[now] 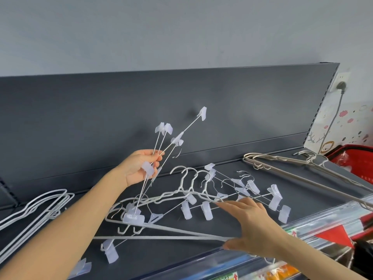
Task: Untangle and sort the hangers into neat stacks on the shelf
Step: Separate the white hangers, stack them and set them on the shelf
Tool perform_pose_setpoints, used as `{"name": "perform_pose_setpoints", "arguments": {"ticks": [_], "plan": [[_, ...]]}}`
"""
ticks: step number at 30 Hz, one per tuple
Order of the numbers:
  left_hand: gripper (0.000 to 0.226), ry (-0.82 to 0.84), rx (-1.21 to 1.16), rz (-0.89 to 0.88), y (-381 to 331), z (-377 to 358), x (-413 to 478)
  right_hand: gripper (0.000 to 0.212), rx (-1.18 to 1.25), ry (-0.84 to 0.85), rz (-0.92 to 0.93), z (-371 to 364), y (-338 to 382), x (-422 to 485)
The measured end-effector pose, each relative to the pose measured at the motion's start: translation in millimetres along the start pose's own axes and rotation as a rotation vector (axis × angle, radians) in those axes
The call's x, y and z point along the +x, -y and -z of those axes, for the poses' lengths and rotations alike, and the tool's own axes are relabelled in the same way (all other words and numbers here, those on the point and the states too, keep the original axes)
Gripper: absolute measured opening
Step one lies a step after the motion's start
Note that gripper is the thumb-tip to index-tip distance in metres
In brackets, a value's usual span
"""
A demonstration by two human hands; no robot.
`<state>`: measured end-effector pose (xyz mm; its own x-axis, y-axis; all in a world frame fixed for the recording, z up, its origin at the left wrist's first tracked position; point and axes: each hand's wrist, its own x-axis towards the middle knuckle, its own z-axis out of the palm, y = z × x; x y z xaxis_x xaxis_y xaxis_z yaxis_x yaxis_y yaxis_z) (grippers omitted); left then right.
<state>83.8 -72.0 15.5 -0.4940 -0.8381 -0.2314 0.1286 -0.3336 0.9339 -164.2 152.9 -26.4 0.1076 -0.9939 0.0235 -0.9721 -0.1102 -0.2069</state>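
On the dark grey shelf [252, 225] lies a tangle of white wire hangers [171, 196] and metal clip hangers with clear plastic clips [252, 188]. My left hand [139, 168] grips a bunch of clip hangers [167, 142] and holds them tilted up, their lower ends still in the tangle. My right hand [250, 223] lies over the tangle's right side, fingers straight on a white hanger and thumb under its bottom bar. A stack of white wire hangers [40, 209] lies at the left. A stack of beige hangers [292, 164] lies at the right.
The shelf's dark back panel [121, 110] rises right behind the hangers. A red basket [355, 158] stands at the far right. A clear price rail with a red tag [333, 229] runs along the shelf's front edge, with packaged goods below. One loose clip hanger [110, 251] lies near the front.
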Motion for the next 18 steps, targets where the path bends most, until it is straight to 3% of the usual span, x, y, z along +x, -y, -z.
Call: {"name": "perform_pose_setpoints", "arguments": {"ticks": [8,12,18], "plan": [[0.013,-0.027,0.023,-0.03,-11,8,-15,0.101,0.012,0.114,-0.096,-11,-7,16],[0.013,-0.014,-0.055,-0.06,-10,9,-22,0.108,-0.041,0.228,-0.087,-20,-6,29],[0.012,-0.035,-0.237,-0.162,-10,19,-27,0.109,-0.093,0.223,-0.078,-27,-5,33]]}}
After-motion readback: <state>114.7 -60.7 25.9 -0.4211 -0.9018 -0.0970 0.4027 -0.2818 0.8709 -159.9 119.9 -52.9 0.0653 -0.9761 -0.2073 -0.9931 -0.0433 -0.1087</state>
